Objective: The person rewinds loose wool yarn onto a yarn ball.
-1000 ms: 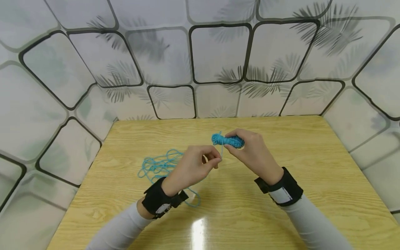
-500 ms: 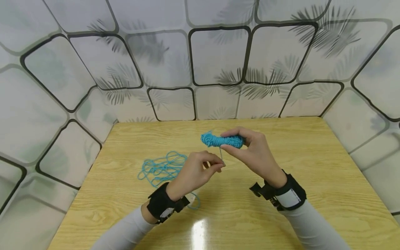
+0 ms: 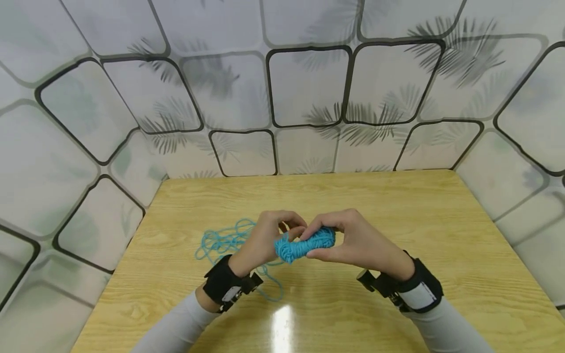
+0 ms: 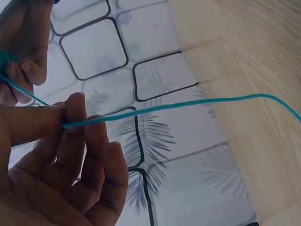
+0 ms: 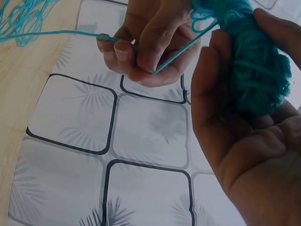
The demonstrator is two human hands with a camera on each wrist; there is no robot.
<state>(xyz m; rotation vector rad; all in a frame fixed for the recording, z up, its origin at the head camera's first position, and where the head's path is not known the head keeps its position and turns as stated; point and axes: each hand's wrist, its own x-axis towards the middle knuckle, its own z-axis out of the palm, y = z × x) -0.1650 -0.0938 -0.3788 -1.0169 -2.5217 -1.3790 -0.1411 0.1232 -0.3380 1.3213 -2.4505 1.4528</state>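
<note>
Blue yarn bundle [image 3: 305,245], one, clasped by right hand [image 3: 359,241] | one strand [image 4: 188,103] in pinching grip of left hand [image 3: 265,238] | one tangle [image 3: 218,241] on tabletop [image 3: 331,309]

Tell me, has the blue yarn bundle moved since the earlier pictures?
Yes. In the head view, the blue yarn bundle now shows farther from the table's far edge, lower in the picture and slightly left.

Just below mid-frame, the right hand [image 3: 355,241] grips a blue bundle [image 3: 304,246] beside the left hand [image 3: 263,240]; yarn [image 3: 219,241] lies tangled left of centre.
</note>
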